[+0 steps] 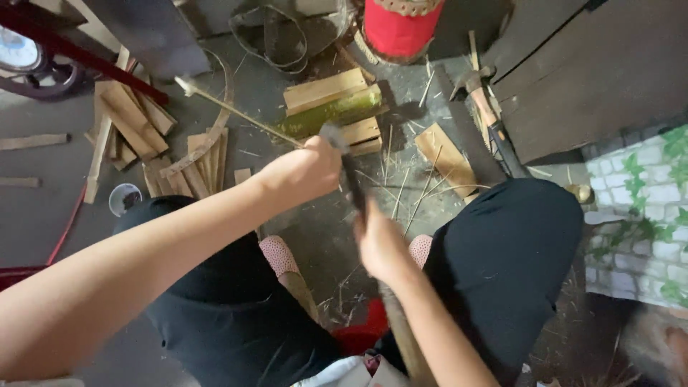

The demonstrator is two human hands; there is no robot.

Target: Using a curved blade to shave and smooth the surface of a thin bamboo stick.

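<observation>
Thin bamboo strip (236, 115), running up-left from the left hand (304, 170), whose fingers are clenched on its near end. Right hand (380, 247), fingers clenched on the handle of a dark blade (349, 172); the blade tip lies just beside the left fingers. Beyond the fingertips: a green bamboo section (333, 113) on wooden blocks (326, 89); split slats (201, 161) left of the hands. Risk, as judged: with blade and left fingers so close, a slip along the strip could cut them.
</observation>
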